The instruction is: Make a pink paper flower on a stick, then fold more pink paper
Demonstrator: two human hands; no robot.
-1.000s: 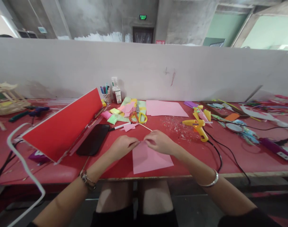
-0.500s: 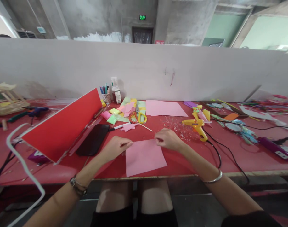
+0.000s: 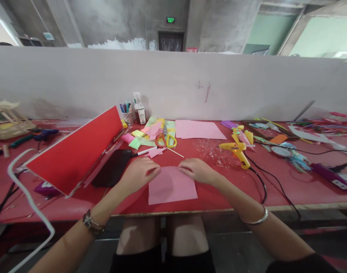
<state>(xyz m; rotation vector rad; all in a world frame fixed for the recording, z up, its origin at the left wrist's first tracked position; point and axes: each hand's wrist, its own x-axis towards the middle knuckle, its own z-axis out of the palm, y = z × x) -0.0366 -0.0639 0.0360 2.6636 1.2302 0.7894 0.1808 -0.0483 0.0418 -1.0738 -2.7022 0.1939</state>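
A pink paper sheet (image 3: 172, 187) lies on the red table (image 3: 219, 193) near its front edge. My left hand (image 3: 139, 171) pinches the sheet's far left corner with its fingers closed. My right hand (image 3: 196, 170) grips the far right corner the same way. The sheet lies nearly flat under both hands. A watch is on my left wrist and a silver bangle on my right.
A red board (image 3: 76, 149) leans at the left over a black phone (image 3: 112, 167). Behind the hands lie scissors (image 3: 165, 140), paper scraps, a marker (image 3: 145, 152) and a larger pink sheet (image 3: 197, 129). A yellow glue gun (image 3: 237, 151) with its black cord lies to the right.
The sheet was a point-up diamond pinched at its top corner; my hands then moved apart, each to a far corner, and it now lies square with the table edge.
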